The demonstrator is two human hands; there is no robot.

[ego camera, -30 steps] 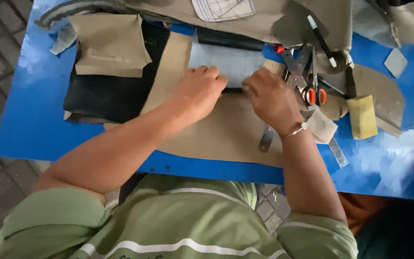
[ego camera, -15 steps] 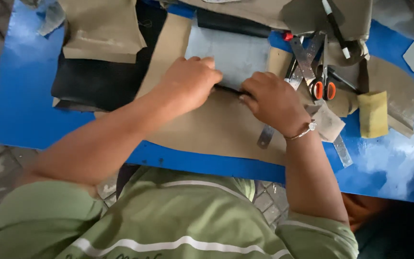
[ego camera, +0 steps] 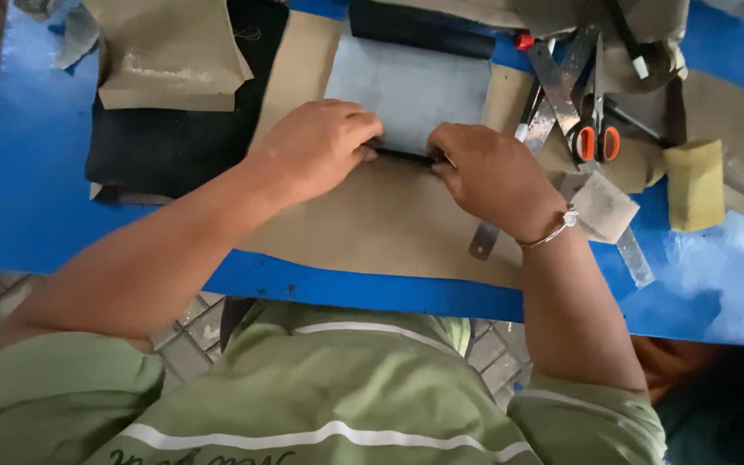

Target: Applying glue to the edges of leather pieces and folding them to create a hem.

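Note:
A grey rectangular sheet [ego camera: 408,90] with a black near edge lies on a tan cardboard sheet [ego camera: 381,220] on the blue table [ego camera: 27,164]. My left hand [ego camera: 325,142] pinches the sheet's near edge at its left end, fingers curled over it. My right hand [ego camera: 488,172], with a thin bracelet on the wrist, pinches the same edge at its right end. The black edge strip shows between the two hands.
Scissors with orange handles [ego camera: 594,129] and metal rulers [ego camera: 553,82] lie right of the sheet. A yellow sponge block [ego camera: 695,185] sits further right. A black mat [ego camera: 174,142] with a tan cut piece [ego camera: 170,56] on it lies at the left.
The view has shifted closer and down. Both hands have drawn nearer each other along the sheet's near edge and now curl over it.

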